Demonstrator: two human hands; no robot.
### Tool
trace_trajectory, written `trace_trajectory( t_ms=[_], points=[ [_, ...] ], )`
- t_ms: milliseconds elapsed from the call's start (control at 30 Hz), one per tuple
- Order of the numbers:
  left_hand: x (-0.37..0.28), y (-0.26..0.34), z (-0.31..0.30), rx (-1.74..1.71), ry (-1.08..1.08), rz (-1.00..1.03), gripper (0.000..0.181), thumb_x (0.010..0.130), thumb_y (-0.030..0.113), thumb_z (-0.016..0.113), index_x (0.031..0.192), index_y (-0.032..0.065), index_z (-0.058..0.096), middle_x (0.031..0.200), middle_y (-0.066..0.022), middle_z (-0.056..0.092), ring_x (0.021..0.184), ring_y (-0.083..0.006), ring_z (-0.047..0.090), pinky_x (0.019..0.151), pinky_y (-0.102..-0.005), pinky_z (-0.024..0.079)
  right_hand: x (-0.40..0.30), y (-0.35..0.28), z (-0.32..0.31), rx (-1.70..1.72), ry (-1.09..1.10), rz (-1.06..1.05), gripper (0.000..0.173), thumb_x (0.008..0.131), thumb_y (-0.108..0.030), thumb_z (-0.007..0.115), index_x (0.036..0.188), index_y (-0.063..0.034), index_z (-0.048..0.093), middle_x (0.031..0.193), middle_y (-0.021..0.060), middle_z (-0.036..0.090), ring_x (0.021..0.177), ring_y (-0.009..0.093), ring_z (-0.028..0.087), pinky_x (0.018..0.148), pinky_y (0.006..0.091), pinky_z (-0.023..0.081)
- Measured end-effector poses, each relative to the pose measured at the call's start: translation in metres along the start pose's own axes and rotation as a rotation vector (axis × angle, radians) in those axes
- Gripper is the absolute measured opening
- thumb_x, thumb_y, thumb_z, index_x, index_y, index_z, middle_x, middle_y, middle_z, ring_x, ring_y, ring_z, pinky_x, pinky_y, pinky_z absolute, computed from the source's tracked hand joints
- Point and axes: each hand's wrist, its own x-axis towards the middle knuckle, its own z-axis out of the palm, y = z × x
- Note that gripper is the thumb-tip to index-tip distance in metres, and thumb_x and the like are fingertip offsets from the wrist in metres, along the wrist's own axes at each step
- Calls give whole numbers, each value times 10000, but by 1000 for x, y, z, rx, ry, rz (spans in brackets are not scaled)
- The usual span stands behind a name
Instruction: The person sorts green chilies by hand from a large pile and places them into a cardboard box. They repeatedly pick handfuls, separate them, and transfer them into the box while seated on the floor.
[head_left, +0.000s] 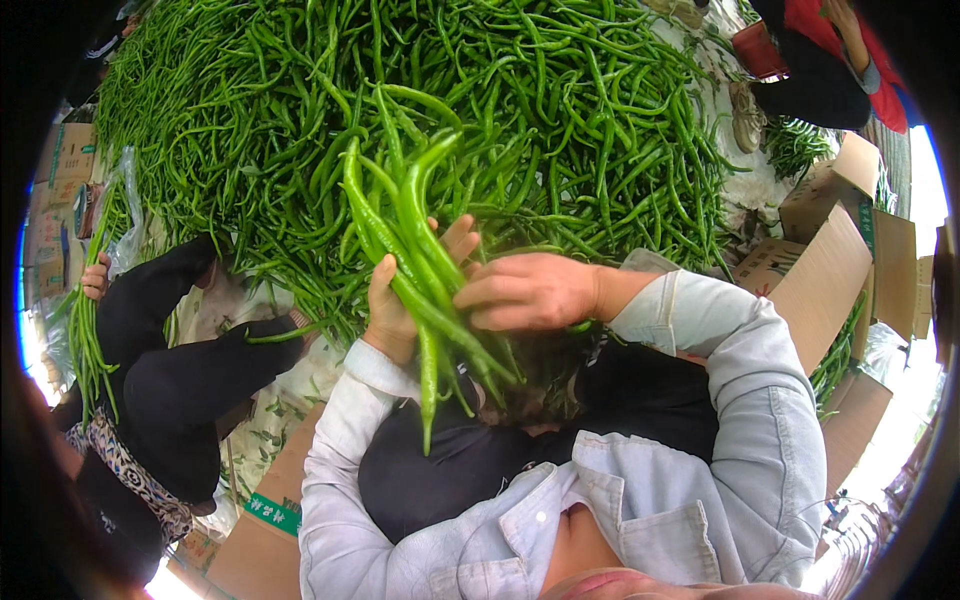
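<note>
My left hand (394, 311) holds a bunch of long green chili peppers (412, 247), with the thumb on one side and the fingertips showing beyond it. The peppers point in roughly one direction, and their lower ends hang over my dark trousers. My right hand (525, 292), slightly blurred, touches the right side of the bunch with its fingers bent; whether it grips a pepper I cannot tell. Just beyond both hands lies a large heap of green chili peppers (510, 112).
Left, a seated co-worker holds a bunch of peppers (90, 345) in one hand (96, 276). Another person in red (817, 45) sits at upper right. Open cardboard boxes (814, 292), some with peppers, stand at my right. A cardboard box (262, 517) with green tape is at lower left.
</note>
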Motion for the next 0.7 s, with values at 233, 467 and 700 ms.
trace_trajectory(
  t_ms=[233,467,700],
  points=[
    [-4,10,-15,23,115,78,677,790,432,647,1308,76,395,1125,-60,540,1081,-229,557,975,-460,453,-2,3,18,246,85,340,261,701,-31,668,944,-69,584,1040,97,563,807,261,597,687,344,525],
    [-6,9,-28,108,62,35,563,857,295,554,1304,-29,446,1291,-158,515,1232,-286,474,1075,-407,345,11,6,28,504,129,1010,261,745,-102,727,929,-43,552,823,79,592,704,199,606,666,308,500],
    [-16,8,-3,302,122,38,613,810,328,600,1321,62,389,1211,-111,508,1151,-261,518,1028,-458,398,-7,15,10,466,185,953,169,838,-133,666,968,-28,648,852,70,648,730,133,608,661,269,495]
  ],
)
